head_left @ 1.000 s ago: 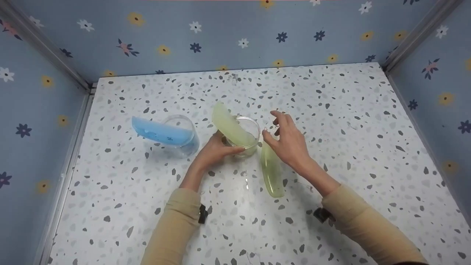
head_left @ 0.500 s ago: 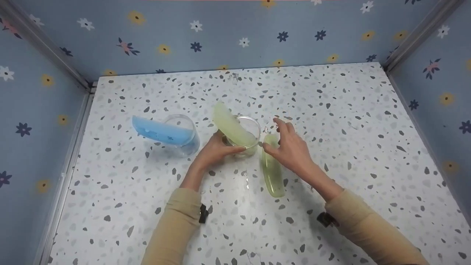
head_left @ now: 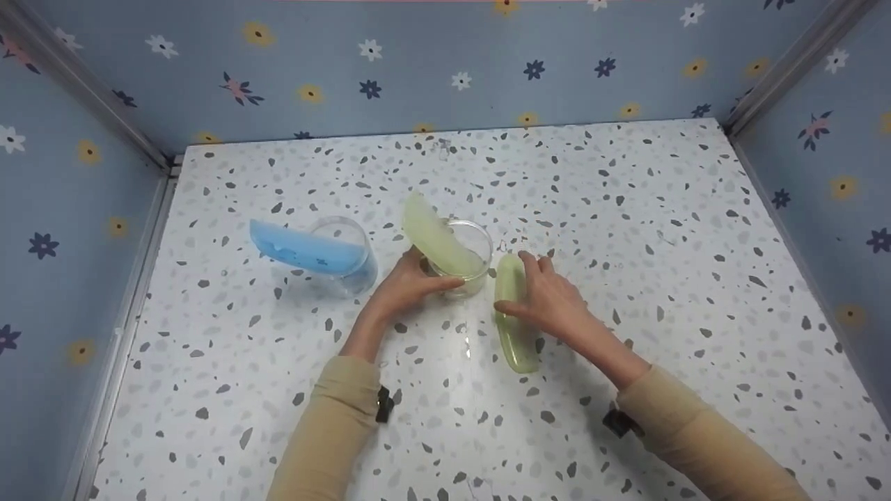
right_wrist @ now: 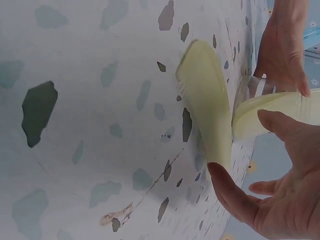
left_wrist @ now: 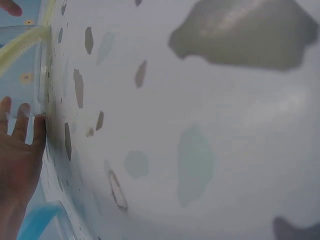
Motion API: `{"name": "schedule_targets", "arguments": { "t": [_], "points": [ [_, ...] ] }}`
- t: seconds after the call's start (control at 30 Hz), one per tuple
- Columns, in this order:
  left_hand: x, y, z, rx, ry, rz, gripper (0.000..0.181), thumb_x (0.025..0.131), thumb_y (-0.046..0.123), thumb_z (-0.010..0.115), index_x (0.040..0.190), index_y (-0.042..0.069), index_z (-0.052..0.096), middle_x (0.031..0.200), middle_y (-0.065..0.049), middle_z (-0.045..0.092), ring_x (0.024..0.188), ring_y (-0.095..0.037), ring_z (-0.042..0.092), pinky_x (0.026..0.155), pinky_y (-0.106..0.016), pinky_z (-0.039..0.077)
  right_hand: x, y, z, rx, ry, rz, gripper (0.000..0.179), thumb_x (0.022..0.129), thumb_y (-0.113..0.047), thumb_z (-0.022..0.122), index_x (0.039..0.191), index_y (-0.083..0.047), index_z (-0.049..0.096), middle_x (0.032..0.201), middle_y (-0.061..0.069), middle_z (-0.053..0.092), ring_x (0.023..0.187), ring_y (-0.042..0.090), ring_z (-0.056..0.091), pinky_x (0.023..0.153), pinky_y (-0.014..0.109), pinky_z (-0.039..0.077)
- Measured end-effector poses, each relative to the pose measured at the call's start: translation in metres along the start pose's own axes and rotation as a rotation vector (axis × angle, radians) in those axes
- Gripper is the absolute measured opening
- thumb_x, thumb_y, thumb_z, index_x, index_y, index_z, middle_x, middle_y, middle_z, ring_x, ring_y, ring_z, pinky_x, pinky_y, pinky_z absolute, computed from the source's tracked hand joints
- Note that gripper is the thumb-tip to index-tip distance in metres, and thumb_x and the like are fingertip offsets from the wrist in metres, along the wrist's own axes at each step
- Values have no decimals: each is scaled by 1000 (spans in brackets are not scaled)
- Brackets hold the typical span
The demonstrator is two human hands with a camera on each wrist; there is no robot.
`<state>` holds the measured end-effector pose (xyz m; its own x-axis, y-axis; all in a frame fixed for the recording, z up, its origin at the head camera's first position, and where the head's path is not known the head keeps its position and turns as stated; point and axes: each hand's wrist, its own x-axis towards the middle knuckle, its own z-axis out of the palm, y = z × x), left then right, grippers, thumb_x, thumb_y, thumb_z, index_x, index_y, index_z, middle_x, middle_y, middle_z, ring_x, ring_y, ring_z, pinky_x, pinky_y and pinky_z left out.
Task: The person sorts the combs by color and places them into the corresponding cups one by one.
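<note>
My left hand (head_left: 400,289) holds a clear cup (head_left: 475,287) from its left side, thumb near the front rim. A pale yellow-green comb (head_left: 435,236) leans inside that cup and sticks out to the upper left. Another yellow-green comb (head_left: 514,344) lies on the table just right of the cup. My right hand (head_left: 557,299) hovers over this comb, thumb and fingers spread apart across its width. In the right wrist view one fingertip is right at the end of the comb (right_wrist: 207,95), whose teeth show along one edge.
On the left stands a second clear cup (head_left: 360,282) with a blue comb (head_left: 303,250) leaning out over its left side. The speckled white table (head_left: 626,174) is bordered by blue flowered panels (head_left: 418,76) at the back and both sides.
My right hand has come down and toward me, from beside the far end of the lying comb to over its middle. My left hand, both cups and the combs have stayed in place.
</note>
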<state>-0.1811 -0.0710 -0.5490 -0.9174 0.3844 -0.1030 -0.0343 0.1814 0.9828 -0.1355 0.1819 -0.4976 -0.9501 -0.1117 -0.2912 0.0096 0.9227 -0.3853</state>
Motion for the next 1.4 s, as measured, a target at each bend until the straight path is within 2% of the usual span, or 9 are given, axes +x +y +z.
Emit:
{"name": "schedule_targets", "arguments": {
  "t": [0.1,0.27,0.47,0.6,0.73,1.03,1.4],
  "points": [
    [0,-1,0,-2,0,-4,102,78,33,90,161,34,30,155,3,51,147,-20,45,130,-44,26,-1,0,4,-31,-38,21,107,82,-55,80,160,-9,26,143,30,47,112,45,65,94,56,58],
    [-1,-1,0,-1,3,-18,102,78,34,90,161,34,30,156,2,51,147,-21,45,130,-45,26,-4,-3,9,-78,-40,30,109,79,-55,83,158,-3,28,135,32,51,103,43,66,88,53,60],
    [-2,0,0,-17,1,-16,102,78,33,90,161,32,30,155,2,51,146,-21,46,129,-45,27,-7,-7,18,-95,-13,10,99,74,-51,87,145,-2,37,118,24,50,84,32,62,72,47,60],
    [-2,1,0,-3,7,-29,101,77,36,90,159,33,32,151,2,54,143,-21,49,128,-45,29,-8,-9,23,-122,5,0,93,74,-45,86,141,-1,39,115,23,48,82,31,60,68,46,59],
    [-2,0,-1,24,18,-39,99,77,40,90,159,33,34,148,2,57,142,-20,50,128,-44,29,-9,-11,25,-117,6,9,90,75,-40,82,143,-1,37,118,24,47,82,33,60,68,47,59],
    [-2,-1,0,19,16,-35,105,76,40,91,161,34,30,153,3,53,144,-19,47,129,-44,27,-9,-13,24,-108,-3,15,93,73,-37,78,147,0,35,124,27,47,86,36,61,71,49,59],
    [-2,0,-1,27,18,-42,105,76,39,90,161,34,29,152,1,54,142,-21,50,127,-44,30,-7,-9,16,-25,-44,65,109,71,-40,83,156,-2,27,132,29,45,94,36,63,79,49,60]
  ]
}}
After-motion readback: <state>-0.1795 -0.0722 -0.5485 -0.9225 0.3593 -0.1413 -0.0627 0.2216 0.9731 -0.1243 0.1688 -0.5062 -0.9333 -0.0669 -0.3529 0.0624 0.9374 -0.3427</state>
